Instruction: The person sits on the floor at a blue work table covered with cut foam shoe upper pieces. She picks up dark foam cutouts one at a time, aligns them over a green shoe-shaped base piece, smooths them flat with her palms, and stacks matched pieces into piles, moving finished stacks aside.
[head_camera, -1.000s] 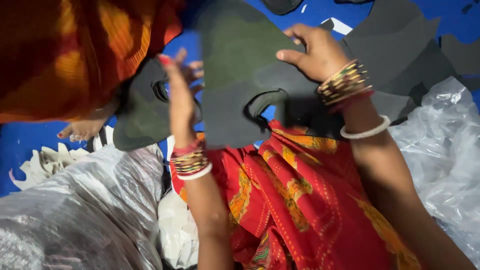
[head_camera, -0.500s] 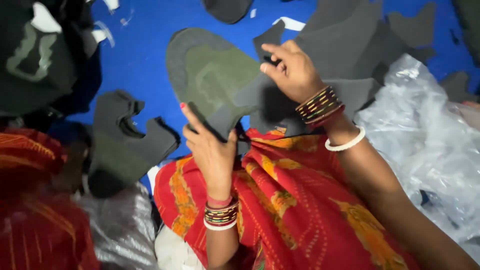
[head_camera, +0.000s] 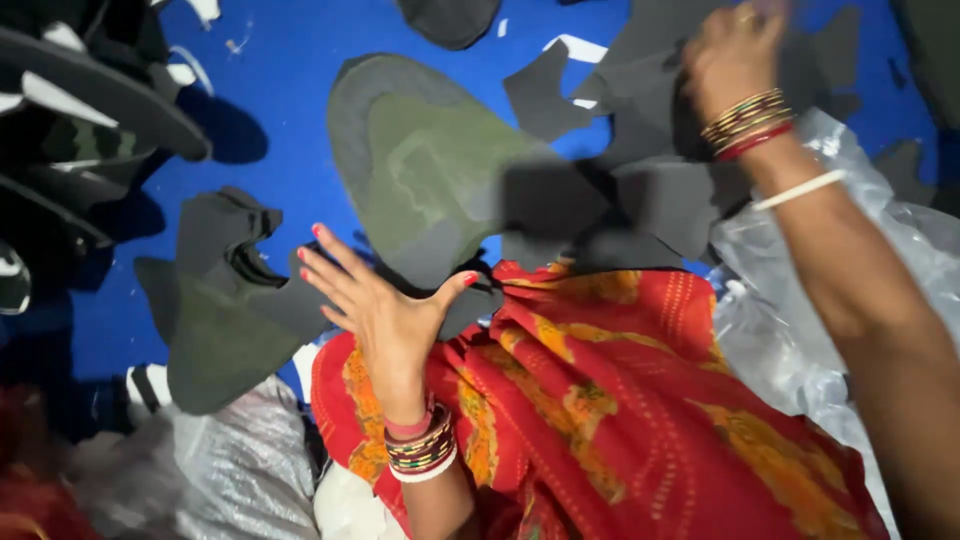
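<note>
Head view: left hand (head_camera: 385, 310) is spread wide, fingers splayed, palm up, gripping nothing. It sits just under the lower edge of a large rounded grey-green cut piece (head_camera: 430, 170), which lies flat on the blue floor sheet (head_camera: 280, 110) and laps over the red patterned cloth (head_camera: 620, 400) on the lap. Thumb tip looks to touch the piece's edge; can't confirm contact.

Right hand (head_camera: 735, 60) is up at the far pile of dark grey offcuts (head_camera: 660, 190). Motion-blurred, so whether it's closed on a piece I cannot tell.

Second notched piece (head_camera: 220, 300) lies left of the open hand, near it, not touched. Clear plastic bags (head_camera: 850, 250) flank the lap.

Judgement: sorting step, between pieces. Big piece looks set down. Next move calls for a firm pinch on a single layer from the pile; those offcuts overlap, easy to lift two.
</note>
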